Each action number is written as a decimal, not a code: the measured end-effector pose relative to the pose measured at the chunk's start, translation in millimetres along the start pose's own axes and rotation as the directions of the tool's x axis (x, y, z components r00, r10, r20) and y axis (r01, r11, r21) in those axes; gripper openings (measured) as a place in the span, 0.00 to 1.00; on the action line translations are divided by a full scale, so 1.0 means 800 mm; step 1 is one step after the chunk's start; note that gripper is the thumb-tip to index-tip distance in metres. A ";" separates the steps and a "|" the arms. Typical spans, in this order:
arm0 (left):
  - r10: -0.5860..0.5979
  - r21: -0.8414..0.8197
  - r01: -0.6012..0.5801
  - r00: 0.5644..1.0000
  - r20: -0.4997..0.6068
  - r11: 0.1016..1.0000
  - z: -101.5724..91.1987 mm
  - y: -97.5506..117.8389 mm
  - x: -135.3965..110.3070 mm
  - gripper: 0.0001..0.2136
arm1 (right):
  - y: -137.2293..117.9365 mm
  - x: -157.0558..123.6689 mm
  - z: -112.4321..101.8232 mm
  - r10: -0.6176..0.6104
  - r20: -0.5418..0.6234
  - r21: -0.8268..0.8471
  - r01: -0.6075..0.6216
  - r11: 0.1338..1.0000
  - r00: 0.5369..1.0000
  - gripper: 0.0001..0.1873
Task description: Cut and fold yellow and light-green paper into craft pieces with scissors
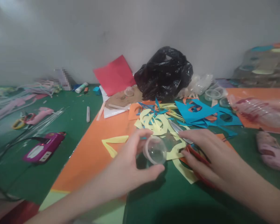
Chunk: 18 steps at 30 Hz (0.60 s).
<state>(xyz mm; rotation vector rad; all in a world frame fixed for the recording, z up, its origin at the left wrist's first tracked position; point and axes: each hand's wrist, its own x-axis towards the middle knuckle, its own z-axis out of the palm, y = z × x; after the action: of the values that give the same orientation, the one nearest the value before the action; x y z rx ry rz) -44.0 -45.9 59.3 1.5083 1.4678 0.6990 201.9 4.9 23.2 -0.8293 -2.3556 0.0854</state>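
My left hand (pixel 137 161) curls its fingers and thumb around a small clear plastic cup (pixel 156 151), its round mouth tilted toward me. In my right hand (pixel 207 155) is a pair of scissors with red handles (pixel 199 158); the metal blades (pixel 175 127) point forward and left. Yellow paper scraps (pixel 155 123) with rounded cutouts lie just beyond both hands. Blue paper pieces (pixel 196 112), some with round holes, rest behind the scissors. Under my left forearm lies a large orange sheet (pixel 95 161).
A black plastic bag (pixel 165 73) stands against the wall beside a red sheet (pixel 115 74). To the left are a purple power strip (pixel 45 147) with a cable and a pink glue gun (pixel 40 115). Clear plastic bottles (pixel 261 112) and another pink object (pixel 272 151) lie at the right.
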 end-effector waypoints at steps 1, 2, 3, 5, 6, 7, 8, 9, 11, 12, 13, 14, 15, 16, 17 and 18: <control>0.007 -0.021 -0.006 1.000 0.024 1.000 0.008 -0.003 0.002 0.26 | -0.002 -0.001 0.003 -0.040 0.034 0.000 0.040 0.999 0.999 0.17; 0.019 -0.046 -0.017 0.999 0.045 0.999 0.015 -0.007 0.005 0.26 | -0.003 -0.002 0.006 -0.081 0.061 -0.002 0.081 0.997 0.995 0.17; 0.039 -0.073 -0.036 0.998 0.049 0.997 0.021 -0.011 0.008 0.26 | -0.004 -0.002 0.009 -0.117 0.080 -0.003 0.117 0.993 0.990 0.16; 0.082 -0.104 -0.076 0.995 0.057 0.992 0.030 -0.019 0.013 0.26 | -0.004 -0.004 0.012 -0.157 0.090 0.009 0.157 0.988 0.983 0.13; 0.094 -0.096 -0.088 0.994 0.058 0.991 0.033 -0.023 0.015 0.26 | -0.003 -0.005 0.014 -0.166 0.091 0.022 0.164 0.986 0.982 0.12; 0.099 -0.075 -0.094 0.993 0.064 0.993 0.034 -0.026 0.016 0.26 | -0.003 -0.005 0.014 -0.170 0.093 0.034 0.168 0.985 0.981 0.11; 0.098 -0.044 -0.095 0.993 0.071 0.994 0.035 -0.028 0.016 0.26 | -0.003 -0.005 0.014 -0.173 0.095 0.039 0.170 0.985 0.980 0.10; 0.097 -0.011 -0.097 0.992 0.076 0.995 0.035 -0.029 0.015 0.26 | -0.003 -0.005 0.013 -0.174 0.092 0.035 0.171 0.985 0.980 0.10; 0.099 0.053 -0.103 0.993 0.063 0.993 0.032 -0.029 0.009 0.25 | -0.003 -0.005 0.011 -0.166 0.089 0.008 0.166 0.986 0.982 0.11; 0.103 0.089 -0.107 0.994 0.044 0.990 0.030 -0.029 0.005 0.24 | -0.004 -0.005 0.010 -0.160 0.088 -0.006 0.161 0.987 0.983 0.11; 0.109 0.129 -0.111 0.994 0.019 0.985 0.027 -0.029 0.000 0.24 | -0.004 -0.005 0.009 -0.152 0.085 -0.017 0.153 0.988 0.985 0.11; 0.120 0.174 -0.116 0.993 -0.009 0.978 0.025 -0.029 -0.005 0.23 | -0.004 -0.006 0.007 -0.141 0.082 -0.024 0.143 0.989 0.987 0.11; 0.134 0.221 -0.122 0.990 -0.038 0.968 0.022 -0.029 -0.011 0.22 | -0.004 -0.007 0.007 -0.131 0.081 -0.028 0.133 0.991 0.988 0.12; 0.152 0.270 -0.131 0.987 -0.058 0.954 0.019 -0.030 -0.017 0.21 | -0.003 -0.008 0.006 -0.121 0.076 -0.030 0.124 0.992 0.990 0.12; 0.174 0.318 -0.141 0.982 -0.079 0.938 0.016 -0.031 -0.024 0.20 | -0.002 -0.009 0.005 -0.112 0.068 -0.034 0.114 0.993 0.991 0.11; 0.196 0.366 -0.148 0.976 -0.096 0.919 0.013 -0.033 -0.030 0.19 | 0.000 -0.011 0.005 -0.097 0.060 -0.041 0.100 0.994 0.993 0.11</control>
<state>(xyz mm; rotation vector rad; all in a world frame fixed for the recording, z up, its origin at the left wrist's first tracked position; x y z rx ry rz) -50.9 -74.0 35.9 1.9200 1.6393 0.6697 204.4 0.3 15.3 -0.7389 -2.4570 0.0165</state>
